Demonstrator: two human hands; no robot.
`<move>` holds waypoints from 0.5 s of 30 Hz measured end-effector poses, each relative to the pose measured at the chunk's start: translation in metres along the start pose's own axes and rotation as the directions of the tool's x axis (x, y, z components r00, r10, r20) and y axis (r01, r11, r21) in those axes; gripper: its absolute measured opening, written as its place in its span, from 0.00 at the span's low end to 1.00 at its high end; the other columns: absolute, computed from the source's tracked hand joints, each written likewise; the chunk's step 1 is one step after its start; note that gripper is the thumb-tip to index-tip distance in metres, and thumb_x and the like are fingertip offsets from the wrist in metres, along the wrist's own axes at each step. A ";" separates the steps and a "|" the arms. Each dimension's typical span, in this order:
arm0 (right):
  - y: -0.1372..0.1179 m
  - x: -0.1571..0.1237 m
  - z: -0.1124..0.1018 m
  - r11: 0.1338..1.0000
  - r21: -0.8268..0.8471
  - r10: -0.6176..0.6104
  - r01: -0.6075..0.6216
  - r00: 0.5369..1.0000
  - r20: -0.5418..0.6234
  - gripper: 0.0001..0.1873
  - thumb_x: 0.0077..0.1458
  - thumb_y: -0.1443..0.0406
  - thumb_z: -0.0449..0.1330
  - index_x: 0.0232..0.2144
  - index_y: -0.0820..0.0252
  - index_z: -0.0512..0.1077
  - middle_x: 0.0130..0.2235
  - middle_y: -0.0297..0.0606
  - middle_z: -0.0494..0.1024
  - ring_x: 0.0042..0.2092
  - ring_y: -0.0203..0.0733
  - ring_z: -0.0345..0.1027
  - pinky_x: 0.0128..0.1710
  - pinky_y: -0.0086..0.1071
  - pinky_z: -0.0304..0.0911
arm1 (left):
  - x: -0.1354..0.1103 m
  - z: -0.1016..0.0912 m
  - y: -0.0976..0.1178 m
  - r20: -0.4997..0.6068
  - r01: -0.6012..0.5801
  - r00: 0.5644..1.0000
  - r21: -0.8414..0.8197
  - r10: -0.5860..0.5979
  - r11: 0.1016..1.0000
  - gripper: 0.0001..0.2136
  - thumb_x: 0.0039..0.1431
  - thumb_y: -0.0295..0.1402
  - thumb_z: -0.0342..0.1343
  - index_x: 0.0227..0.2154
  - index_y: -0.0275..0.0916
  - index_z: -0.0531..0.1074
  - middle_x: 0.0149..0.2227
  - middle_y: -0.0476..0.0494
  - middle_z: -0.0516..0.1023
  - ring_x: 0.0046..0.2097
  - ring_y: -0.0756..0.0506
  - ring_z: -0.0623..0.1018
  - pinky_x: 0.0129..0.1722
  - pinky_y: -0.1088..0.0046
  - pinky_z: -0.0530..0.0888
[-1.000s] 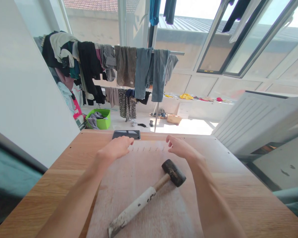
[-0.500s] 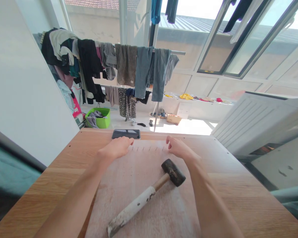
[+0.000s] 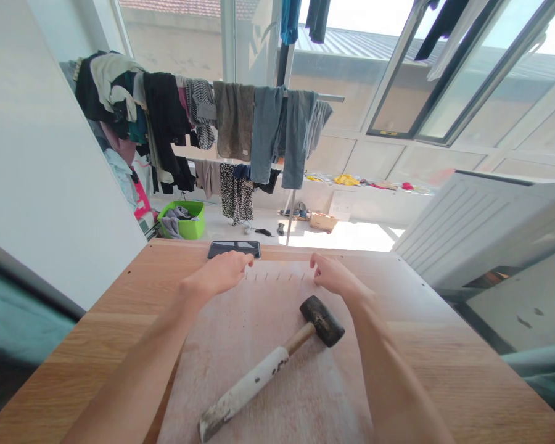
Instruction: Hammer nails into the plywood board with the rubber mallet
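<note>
A short row of thin, upright metal nails point(image 3: 278, 276) is seen near the far end of a pale, pinkish, rectangular wooden board point(image 3: 245, 357), which is laid flat on a light-brown, wood-grained bench point(image 3: 448, 351). The row is flanked by the two hands. The left hand point(image 3: 224, 273) has been shifted slightly inward over the last half second, so that its fingertips are now brought closer to the row's left end; its fingers are loosely bent, and whether a nail is pinched between them cannot be told. The right hand point(image 3: 333, 274) has hardly been moved: its fingers are curled beside the row's right end, and whether anything small is gripped there cannot be told either.

A mallet with a black, blocky head and a worn, white-coated wooden handle point(image 3: 264, 374) is left lying diagonally across the board, untouched by either hand, and its place is unchanged. No change can be made out in the row, so attention is judged to be given to the nails' placing rather than to striking. Just beyond the left hand, a black, flat, rectangular phone point(image 3: 222, 248) is set at the bench's far edge.
</note>
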State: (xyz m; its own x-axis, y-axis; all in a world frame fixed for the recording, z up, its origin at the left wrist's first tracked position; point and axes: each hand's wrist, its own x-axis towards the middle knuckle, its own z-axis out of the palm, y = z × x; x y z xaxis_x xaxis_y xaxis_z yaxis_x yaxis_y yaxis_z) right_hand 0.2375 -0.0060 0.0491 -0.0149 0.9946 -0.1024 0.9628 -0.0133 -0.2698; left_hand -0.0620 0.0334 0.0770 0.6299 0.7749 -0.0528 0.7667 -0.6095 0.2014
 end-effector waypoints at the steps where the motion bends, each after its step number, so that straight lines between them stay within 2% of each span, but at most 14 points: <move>1: 0.000 0.000 0.000 1.000 -0.003 0.001 -0.001 1.000 -0.002 0.20 0.47 0.81 0.56 0.41 0.61 0.70 0.32 0.38 0.78 0.36 0.42 0.69 0.33 0.30 0.54 | 0.000 0.000 0.000 0.007 0.007 1.000 0.002 -0.007 1.000 0.14 0.63 0.26 0.48 0.48 0.43 0.72 0.45 0.40 0.81 0.44 0.40 0.80 0.40 0.68 0.71; 7: -0.001 0.000 -0.003 1.000 -0.014 -0.019 0.019 1.000 -0.008 0.19 0.46 0.81 0.55 0.40 0.60 0.70 0.32 0.38 0.78 0.37 0.42 0.68 0.33 0.29 0.54 | 0.002 0.003 0.000 0.015 0.039 0.999 0.000 -0.039 0.999 0.14 0.63 0.26 0.49 0.48 0.44 0.73 0.45 0.40 0.81 0.45 0.40 0.81 0.42 0.68 0.71; 15: -0.002 -0.002 -0.006 0.999 -0.016 -0.050 0.050 0.999 0.001 0.21 0.44 0.82 0.57 0.39 0.60 0.69 0.31 0.36 0.78 0.37 0.41 0.68 0.33 0.29 0.53 | 0.001 0.002 0.000 0.008 0.014 1.000 0.001 -0.014 1.000 0.14 0.63 0.26 0.49 0.48 0.44 0.73 0.44 0.41 0.81 0.44 0.40 0.80 0.42 0.69 0.71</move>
State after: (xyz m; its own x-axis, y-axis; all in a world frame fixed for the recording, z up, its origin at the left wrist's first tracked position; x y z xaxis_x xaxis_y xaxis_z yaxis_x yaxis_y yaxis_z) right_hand 0.2369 -0.0071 0.0554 -0.0633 0.9940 -0.0895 0.9651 0.0381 -0.2589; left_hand -0.0614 0.0341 0.0747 0.6201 0.7820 -0.0630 0.7756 -0.5989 0.1996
